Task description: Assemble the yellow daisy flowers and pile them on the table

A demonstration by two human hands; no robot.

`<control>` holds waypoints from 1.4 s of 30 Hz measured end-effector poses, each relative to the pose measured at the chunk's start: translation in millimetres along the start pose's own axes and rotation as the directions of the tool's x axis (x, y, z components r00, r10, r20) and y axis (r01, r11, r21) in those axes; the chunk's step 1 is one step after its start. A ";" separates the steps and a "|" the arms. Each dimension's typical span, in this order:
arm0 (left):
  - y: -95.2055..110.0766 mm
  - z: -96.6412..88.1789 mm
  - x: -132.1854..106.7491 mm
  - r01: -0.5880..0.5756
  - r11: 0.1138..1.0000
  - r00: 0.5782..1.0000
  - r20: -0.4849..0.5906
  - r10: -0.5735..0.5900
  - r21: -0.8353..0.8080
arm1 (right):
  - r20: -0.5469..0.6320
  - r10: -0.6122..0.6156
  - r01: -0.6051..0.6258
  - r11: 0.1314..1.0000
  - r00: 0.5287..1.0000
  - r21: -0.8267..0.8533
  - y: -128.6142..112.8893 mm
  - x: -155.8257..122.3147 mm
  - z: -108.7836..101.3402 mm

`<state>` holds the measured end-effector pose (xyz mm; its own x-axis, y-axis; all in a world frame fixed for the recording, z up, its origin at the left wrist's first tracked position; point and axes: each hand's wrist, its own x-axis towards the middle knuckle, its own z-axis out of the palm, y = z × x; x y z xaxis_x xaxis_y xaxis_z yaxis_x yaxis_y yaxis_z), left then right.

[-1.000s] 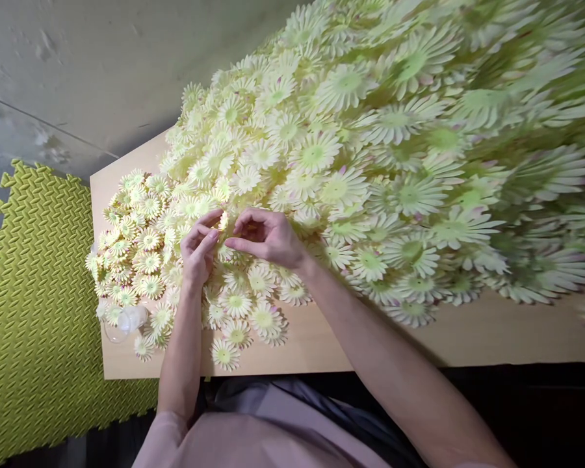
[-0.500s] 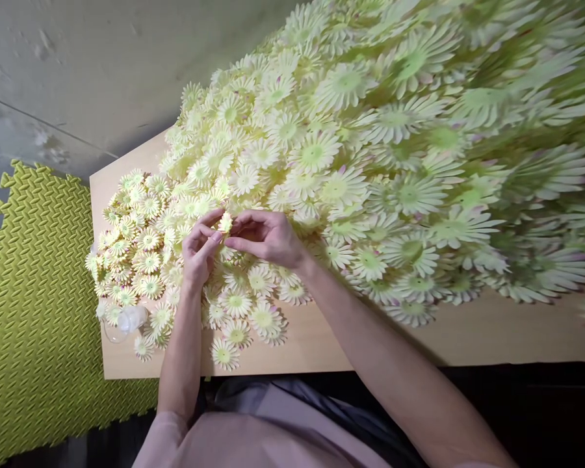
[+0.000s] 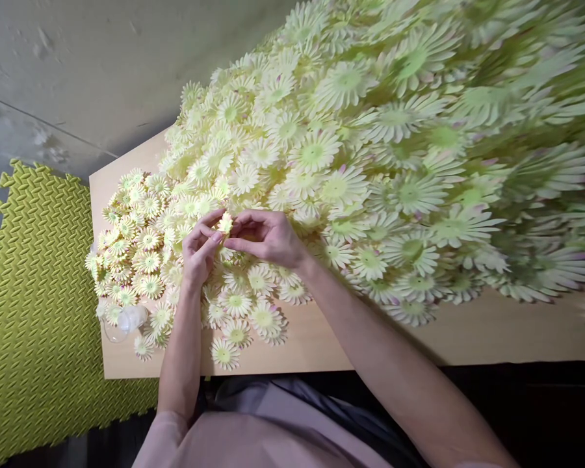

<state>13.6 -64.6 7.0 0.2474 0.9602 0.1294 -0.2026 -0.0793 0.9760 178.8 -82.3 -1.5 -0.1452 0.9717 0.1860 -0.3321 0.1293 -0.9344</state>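
A small cream-yellow artificial flower head [image 3: 225,223] is pinched between the thumb and fingers of my left hand [image 3: 199,247]. Close against its right side is my right hand [image 3: 268,239], its thumb and fingertips brought together at the flower's edge. What the right fingertips grip, if anything, is too small to make out. Both hands are held over a broad heap of pale yellow-green artificial flower heads [image 3: 313,154], some with pink petal tips. To the left of my left hand lie several smaller, fuller flower heads [image 3: 147,240].
A small clear container [image 3: 132,318] stands near the left front corner of the wooden table [image 3: 316,341]. Yellow-green foam matting [image 3: 39,312] rises at the left. A grey wall [image 3: 127,58] runs behind the table, and the heap extends far to the right.
The flower between my hands has tilted very slightly. Both hands stay in nearly the same place, and the heap looks unchanged.
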 end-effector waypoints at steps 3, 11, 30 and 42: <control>-0.1 0.0 0.1 -0.022 1.000 1.000 0.013 0.022 0.000 | -0.002 -0.011 0.011 1.000 1.000 0.001 2.3 0.2 0.2; -0.7 1.1 0.0 -0.056 0.995 0.998 -0.005 0.056 0.079 | -0.018 0.003 -0.003 1.000 1.000 0.013 -1.2 0.5 2.2; -7.4 0.4 3.2 0.004 1.000 0.957 -0.291 -0.002 0.006 | -0.095 0.060 -0.063 0.998 0.994 -0.024 -8.4 2.2 0.1; -1.7 -6.0 6.6 -0.047 0.996 0.925 -0.379 0.012 -0.081 | -0.346 0.036 0.012 0.991 0.938 0.134 -3.4 7.5 -9.4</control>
<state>9.9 -56.5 5.2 -0.1326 0.9890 0.0656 -0.2904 -0.1020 0.9515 187.7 -73.6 0.2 0.1745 0.9840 0.0360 -0.4553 0.1131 -0.8831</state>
